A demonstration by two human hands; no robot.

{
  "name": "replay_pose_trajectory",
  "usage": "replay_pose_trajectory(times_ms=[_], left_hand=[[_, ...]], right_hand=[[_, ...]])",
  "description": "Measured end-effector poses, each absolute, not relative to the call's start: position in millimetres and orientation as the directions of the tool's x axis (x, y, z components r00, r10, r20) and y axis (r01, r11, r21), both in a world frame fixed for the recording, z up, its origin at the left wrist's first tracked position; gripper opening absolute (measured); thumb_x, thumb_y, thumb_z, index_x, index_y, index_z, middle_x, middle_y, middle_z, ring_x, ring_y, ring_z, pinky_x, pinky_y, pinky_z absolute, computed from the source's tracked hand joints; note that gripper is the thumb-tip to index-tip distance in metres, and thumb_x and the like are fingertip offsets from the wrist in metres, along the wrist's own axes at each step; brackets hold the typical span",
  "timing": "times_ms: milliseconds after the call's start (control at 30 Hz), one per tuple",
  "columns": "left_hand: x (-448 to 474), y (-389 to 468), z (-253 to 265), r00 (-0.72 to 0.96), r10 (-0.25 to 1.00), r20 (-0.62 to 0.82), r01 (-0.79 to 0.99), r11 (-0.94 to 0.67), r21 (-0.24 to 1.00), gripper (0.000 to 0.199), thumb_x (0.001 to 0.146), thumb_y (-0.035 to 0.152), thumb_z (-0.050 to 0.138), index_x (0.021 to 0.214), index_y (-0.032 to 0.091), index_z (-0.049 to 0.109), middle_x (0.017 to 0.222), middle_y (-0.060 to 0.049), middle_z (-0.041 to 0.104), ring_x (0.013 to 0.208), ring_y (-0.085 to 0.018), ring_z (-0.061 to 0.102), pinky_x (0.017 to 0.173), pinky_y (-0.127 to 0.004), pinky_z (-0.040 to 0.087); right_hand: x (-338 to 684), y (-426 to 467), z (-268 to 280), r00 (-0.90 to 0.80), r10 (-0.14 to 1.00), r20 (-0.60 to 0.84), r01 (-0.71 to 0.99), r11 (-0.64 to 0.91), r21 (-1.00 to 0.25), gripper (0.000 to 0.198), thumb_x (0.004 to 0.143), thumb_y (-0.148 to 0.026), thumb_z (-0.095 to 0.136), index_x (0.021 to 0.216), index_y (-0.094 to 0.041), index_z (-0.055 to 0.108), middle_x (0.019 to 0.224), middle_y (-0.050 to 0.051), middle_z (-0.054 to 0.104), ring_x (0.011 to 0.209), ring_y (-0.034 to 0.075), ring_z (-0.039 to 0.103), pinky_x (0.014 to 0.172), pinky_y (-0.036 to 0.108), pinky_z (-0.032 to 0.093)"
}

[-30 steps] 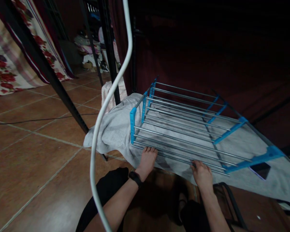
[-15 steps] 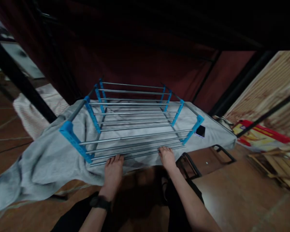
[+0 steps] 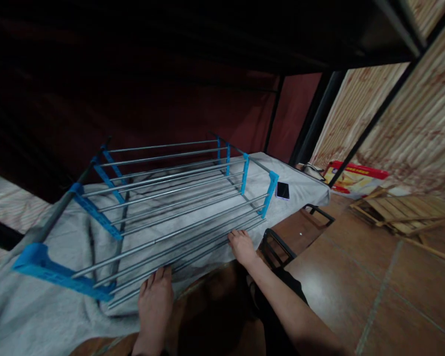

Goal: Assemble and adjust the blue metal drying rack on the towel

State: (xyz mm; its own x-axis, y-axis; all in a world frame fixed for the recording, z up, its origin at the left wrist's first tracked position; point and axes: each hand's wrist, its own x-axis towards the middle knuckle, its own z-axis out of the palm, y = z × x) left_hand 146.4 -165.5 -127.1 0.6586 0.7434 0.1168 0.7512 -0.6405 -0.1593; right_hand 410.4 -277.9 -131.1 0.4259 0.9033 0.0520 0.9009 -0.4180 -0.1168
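A rack point(image 3: 181, 175) of thin grey metal rods and blue plastic brackets lies on a table covered with a grey cloth point(image 3: 278, 163). Along its near side, a loose-looking metal rod point(image 3: 128, 295) lies in front of the brackets, close to the table edge. My left hand point(image 3: 156, 299) has its fingers curled over this rod, left of its middle. Farther right, my right hand point(image 3: 242, 245) has bent fingers on the same rod. The palms and thumbs are mostly hidden. One large blue bracket point(image 3: 63, 274) is at the near left, another point(image 3: 269, 195) at the right end.
A phone point(image 3: 282, 190) lies on the cloth right of the rack. Black metal-framed stool or chair parts point(image 3: 278, 247) stand below the table's front edge. On the tiled floor at right are a folded wooden item point(image 3: 404, 210) and a red-yellow package point(image 3: 356, 177). A dark shelf point(image 3: 300, 34) overhangs.
My view has turned to the right, so the rack appears farther left and more slanted. Both hands stay at the near rod, with little visible change in their grip.
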Motion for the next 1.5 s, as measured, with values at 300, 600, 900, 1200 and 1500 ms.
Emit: replay_pose_trajectory(times_ms=[300, 600, 900, 1200, 1500], left_hand=[[146, -161, -127, 0.659, 0.746, 0.100, 0.748, -0.636, -0.190, 0.052, 0.098, 0.004, 0.025, 0.127, 0.013, 0.068, 0.124, -0.013, 0.071, 0.111, -0.025, 0.067, 0.096, -0.039, 0.045], [149, -167, -120, 0.644, 0.759, 0.090, 0.759, -0.621, -0.196, 0.054, 0.097, 0.002, 0.024, 0.126, 0.012, 0.068, 0.124, -0.013, 0.071, 0.113, -0.026, 0.067, 0.096, -0.040, 0.044], [147, -165, -124, 0.636, 0.768, 0.073, 0.769, -0.622, -0.149, 0.055, 0.098, 0.002, 0.022, 0.126, 0.013, 0.068, 0.124, -0.012, 0.071, 0.114, -0.026, 0.066, 0.095, -0.041, 0.044], [145, -163, -131, 0.607, 0.788, 0.097, 0.793, -0.595, -0.132, 0.054, 0.096, 0.000, 0.024, 0.128, 0.014, 0.065, 0.124, -0.012, 0.071, 0.115, -0.024, 0.065, 0.098, -0.038, 0.043], [149, -171, -123, 0.590, 0.799, 0.120, 0.808, -0.584, -0.085, 0.050, 0.091, -0.001, 0.033, 0.125, 0.015, 0.066, 0.122, -0.012, 0.072, 0.113, -0.025, 0.064, 0.102, -0.040, 0.041]], right_hand=[[414, -273, -134, 0.407, 0.913, 0.035, 0.904, -0.397, -0.158, 0.024, 0.098, -0.017, 0.048, 0.108, -0.019, 0.070, 0.113, 0.009, 0.071, 0.107, 0.022, 0.063, 0.096, 0.034, 0.041], [415, -271, -135, 0.404, 0.914, 0.037, 0.906, -0.394, -0.153, 0.024, 0.098, -0.017, 0.050, 0.102, -0.019, 0.073, 0.109, 0.010, 0.073, 0.102, 0.021, 0.065, 0.094, 0.034, 0.043], [412, -271, -138, 0.413, 0.908, 0.071, 0.907, -0.403, -0.127, 0.026, 0.100, -0.017, 0.045, 0.105, -0.018, 0.071, 0.109, 0.010, 0.071, 0.103, 0.022, 0.063, 0.095, 0.036, 0.043], [408, -273, -139, 0.424, 0.896, 0.133, 0.903, -0.406, -0.141, 0.026, 0.096, -0.011, 0.048, 0.113, -0.020, 0.066, 0.113, 0.009, 0.068, 0.105, 0.023, 0.061, 0.094, 0.036, 0.041], [408, -277, -140, 0.382, 0.920, 0.084, 0.915, -0.365, -0.170, 0.030, 0.096, -0.008, 0.045, 0.109, -0.022, 0.068, 0.112, 0.007, 0.069, 0.107, 0.021, 0.062, 0.097, 0.034, 0.038]])
